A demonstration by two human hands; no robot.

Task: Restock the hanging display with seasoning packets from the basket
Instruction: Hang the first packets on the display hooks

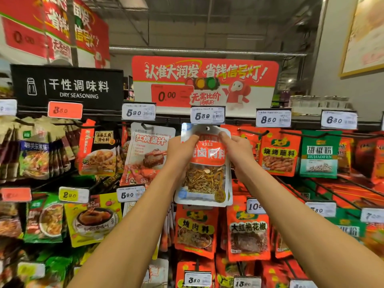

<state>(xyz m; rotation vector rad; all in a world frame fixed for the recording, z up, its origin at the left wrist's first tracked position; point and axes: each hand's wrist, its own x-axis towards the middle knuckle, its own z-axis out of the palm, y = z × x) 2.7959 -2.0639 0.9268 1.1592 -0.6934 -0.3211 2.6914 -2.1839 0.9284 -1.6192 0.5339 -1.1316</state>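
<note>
While both hands hold the seasoning packet point(204, 165) up against the hanging display point(270, 159), the step in hand looks like threading its hang hole point(207, 128) onto a peg below the 5.89 price tag point(207, 115). The left hand point(180, 150) and right hand point(236, 149) each pinch an upper edge, fingers curled round the front. Keeping the top flat and level, sighting the hole on the peg tip, then sliding straight back should seat it. The basket is not in view.
</note>
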